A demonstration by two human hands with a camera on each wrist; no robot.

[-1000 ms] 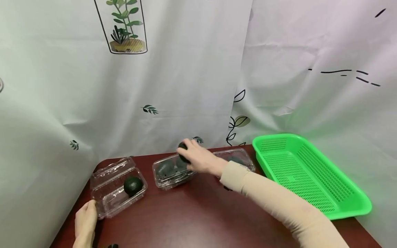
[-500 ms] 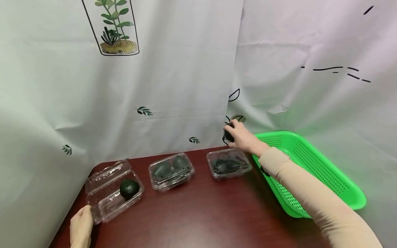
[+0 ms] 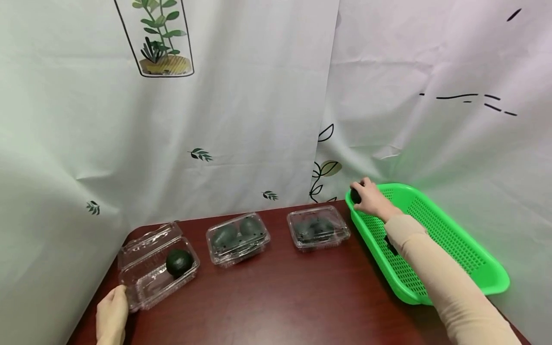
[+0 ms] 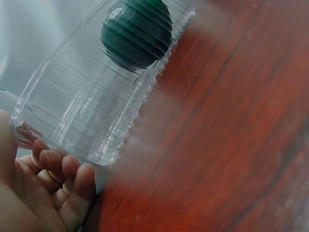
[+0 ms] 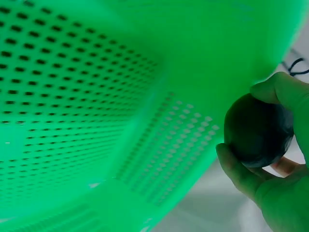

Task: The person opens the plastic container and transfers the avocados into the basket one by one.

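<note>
My right hand (image 3: 370,197) grips a dark avocado (image 5: 258,130) at the far left corner of the green basket (image 3: 374,244). In the right wrist view, thumb and fingers wrap round the fruit close to the basket's rim. At the left, a clear plastic clamshell box (image 3: 161,286) lies with its lid folded back. One dark green avocado (image 3: 179,263) sits in its right part. My left hand (image 3: 112,314) pinches the near left corner of this box, and its curled fingers (image 4: 79,181) show under the plastic edge in the left wrist view.
Two closed clamshell boxes with avocados stand along the back of the dark red table (image 3: 280,297): a middle box (image 3: 238,239) and a right box (image 3: 318,227). A printed white curtain (image 3: 258,120) hangs right behind them.
My right hand has carried the avocado rightward, from over the middle box past the right box to the green basket. My left hand stays at the open box's corner.
</note>
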